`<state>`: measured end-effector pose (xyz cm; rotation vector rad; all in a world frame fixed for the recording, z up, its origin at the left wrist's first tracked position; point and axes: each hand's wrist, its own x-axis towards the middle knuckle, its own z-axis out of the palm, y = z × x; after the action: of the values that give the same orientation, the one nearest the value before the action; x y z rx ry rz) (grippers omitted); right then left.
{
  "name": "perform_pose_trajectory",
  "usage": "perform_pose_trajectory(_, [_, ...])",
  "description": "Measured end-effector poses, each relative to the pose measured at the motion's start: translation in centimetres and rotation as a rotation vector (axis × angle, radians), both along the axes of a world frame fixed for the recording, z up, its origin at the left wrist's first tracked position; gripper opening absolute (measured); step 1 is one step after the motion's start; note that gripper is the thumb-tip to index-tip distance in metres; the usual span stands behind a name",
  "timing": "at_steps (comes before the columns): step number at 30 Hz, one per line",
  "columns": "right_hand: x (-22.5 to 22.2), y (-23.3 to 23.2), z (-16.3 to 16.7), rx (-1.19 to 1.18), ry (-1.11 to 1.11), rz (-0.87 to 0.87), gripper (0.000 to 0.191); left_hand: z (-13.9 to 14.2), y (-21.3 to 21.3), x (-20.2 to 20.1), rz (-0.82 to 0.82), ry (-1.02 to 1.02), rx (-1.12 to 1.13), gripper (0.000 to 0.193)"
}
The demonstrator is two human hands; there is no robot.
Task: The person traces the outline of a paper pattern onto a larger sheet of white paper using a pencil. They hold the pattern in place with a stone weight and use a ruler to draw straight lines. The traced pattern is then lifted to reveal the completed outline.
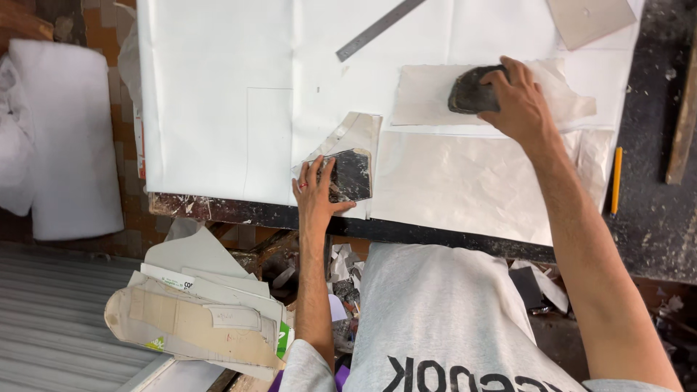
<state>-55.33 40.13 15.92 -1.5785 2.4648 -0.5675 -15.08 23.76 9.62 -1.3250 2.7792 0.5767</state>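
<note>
The left hand (314,190) lies flat at about 6 o'clock on the bench (435,236), near its dark front edge, fingers spread and pressing on a flat dark stone slab (351,175) that sits just at 3 o'clock of the palm; its grip is wide, resting on the slab rather than closed around it. Under that slab a folded scrap of pale paper (356,131) sticks out toward 12 o'clock.

The right hand (514,101) is up at about 2 o'clock, its grip closed over a rounded dark stone (468,91), thumb and fingers wrapped over the top and far side. That stone rests on a torn off-white sheet (428,94), which lies on a larger creased cream sheet (465,181) spreading toward 5 o'clock.

A big white sheet (218,72) covers the bench from 9 to 12 o'clock, with a faint pencilled rectangle drawn on it. A grey metal ruler (377,29) lies slantwise at 12 o'clock, and a beige card (588,18) sits at 1 o'clock. A yellow pencil (616,181) lies at 3 o'clock on the dark bare bench. Below the bench edge, at 7 o'clock, a stack of cardboard patterns (196,319) rests apart from both hands
</note>
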Motion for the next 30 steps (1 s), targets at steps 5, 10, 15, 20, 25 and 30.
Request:
perform_pose_trajectory(5, [-0.1, -1.8, 0.6, 0.081, 0.053, -0.013, 0.088, 0.2, -1.5, 0.1, -0.075, 0.030, -0.016, 0.135])
perform_pose_trajectory(10, [-0.8, -1.7, 0.7, 0.153, 0.080, -0.047, 0.098, 0.2, -2.6, 0.7, -0.211, -0.035, -0.030, 0.133])
perform_pose_trajectory(15, [0.8, 0.6, 1.5, -0.042, 0.230, -0.050, 0.100, 0.4, -2.4, 1.4, -0.284, 0.043, -0.129, 0.115])
perform_pose_trajectory(20, [4.7, 5.6, 2.6, -0.051, 0.037, -0.153, 0.100, 1.5, -1.3, 0.0, -0.278, 0.055, -0.142, 0.108])
perform_pose_trajectory(25, [8.3, 11.9, 1.8, -0.123, -0.276, -0.389, 0.092, 2.8, 1.0, -1.7, -0.230, 0.192, -0.212, 0.102])
perform_pose_trajectory(30, [9.1, 19.3, 0.9, -0.231, -0.706, -0.562, 0.095, 1.7, 2.4, -3.3, -0.261, 0.422, -0.217, 0.096])
